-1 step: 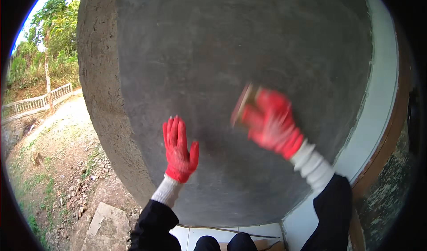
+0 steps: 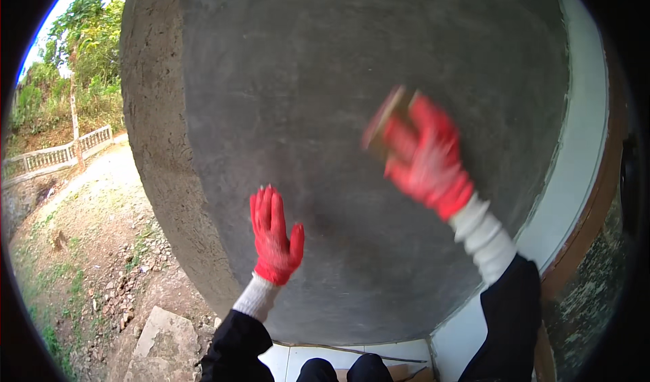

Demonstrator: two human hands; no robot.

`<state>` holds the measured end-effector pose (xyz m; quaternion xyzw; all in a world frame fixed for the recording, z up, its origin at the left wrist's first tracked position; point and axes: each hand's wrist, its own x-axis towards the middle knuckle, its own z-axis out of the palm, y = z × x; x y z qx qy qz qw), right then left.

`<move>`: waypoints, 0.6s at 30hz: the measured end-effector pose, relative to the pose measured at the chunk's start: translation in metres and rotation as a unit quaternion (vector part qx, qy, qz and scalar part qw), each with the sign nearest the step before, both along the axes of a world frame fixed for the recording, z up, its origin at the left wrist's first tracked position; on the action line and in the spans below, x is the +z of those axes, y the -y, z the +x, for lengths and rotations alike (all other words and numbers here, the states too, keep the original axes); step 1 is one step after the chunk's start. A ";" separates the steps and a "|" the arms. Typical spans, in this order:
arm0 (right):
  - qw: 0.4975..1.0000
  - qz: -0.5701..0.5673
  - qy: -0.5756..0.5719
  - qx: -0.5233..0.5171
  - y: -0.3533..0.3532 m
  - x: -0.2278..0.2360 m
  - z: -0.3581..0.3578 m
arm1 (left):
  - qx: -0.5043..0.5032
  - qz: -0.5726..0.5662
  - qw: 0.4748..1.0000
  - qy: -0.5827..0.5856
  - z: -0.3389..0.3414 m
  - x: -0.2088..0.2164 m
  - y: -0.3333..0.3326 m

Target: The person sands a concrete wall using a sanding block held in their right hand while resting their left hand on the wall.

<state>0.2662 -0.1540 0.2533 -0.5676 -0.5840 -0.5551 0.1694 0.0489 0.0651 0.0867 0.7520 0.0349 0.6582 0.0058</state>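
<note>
A smooth dark grey plastered wall fills the middle of the head view. My right hand, in a red-coated glove with a white cuff, is closed around a flat rectangular block, tan with a reddish face. The block's reddish side is tilted toward the left, and motion blurs it; it looks like a sanding block. Lower and to the left, my left hand wears a matching glove. Its fingers point up, stretched out, with the palm toward the wall; nothing is in it.
Rough, unsmoothed plaster runs along the wall's left edge. A pale trim strip borders the right side. Below are white floor tiles with a thin dark rod. Outdoors at left lie stony ground and a balustrade.
My right hand has moved up and slightly right across the wall with the block. My left hand stays almost in place, marginally lower in the picture.
</note>
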 end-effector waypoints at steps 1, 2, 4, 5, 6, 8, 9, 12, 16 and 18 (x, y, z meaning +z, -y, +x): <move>0.990 0.124 0.055 -0.030 -0.009 0.034 -0.003 | -0.014 -0.015 1.000 0.005 -0.010 -0.017 0.005; 0.981 0.189 0.031 -0.029 -0.021 0.071 -0.002 | -0.015 -0.044 0.999 -0.002 -0.018 -0.031 0.008; 0.973 0.230 -0.001 -0.030 -0.044 0.085 -0.017 | -0.021 -0.099 0.995 -0.011 -0.027 -0.059 0.017; 0.977 0.209 -0.009 -0.033 -0.059 0.065 -0.030 | -0.026 -0.120 0.992 -0.004 -0.031 -0.072 0.024; 0.981 0.193 0.003 -0.020 -0.072 0.038 -0.044 | -0.030 -0.150 0.988 -0.002 -0.033 -0.084 0.032; 0.997 0.058 0.046 0.012 -0.097 -0.050 -0.077 | -0.032 -0.209 0.977 -0.001 -0.041 -0.106 0.051; 0.993 -0.029 0.102 0.051 -0.110 -0.095 -0.095 | -0.031 -0.255 0.966 -0.011 -0.046 -0.116 0.061; 0.929 -0.196 0.276 0.147 -0.136 -0.156 -0.124 | -0.023 -0.292 0.956 -0.024 -0.071 -0.129 0.078; 0.969 -0.173 0.154 0.088 -0.169 -0.050 -0.121 | 0.009 -0.290 0.957 0.010 -0.087 -0.097 0.059; 0.992 0.026 0.100 0.074 -0.185 0.036 -0.118 | 0.024 -0.286 0.957 0.034 -0.081 -0.065 0.042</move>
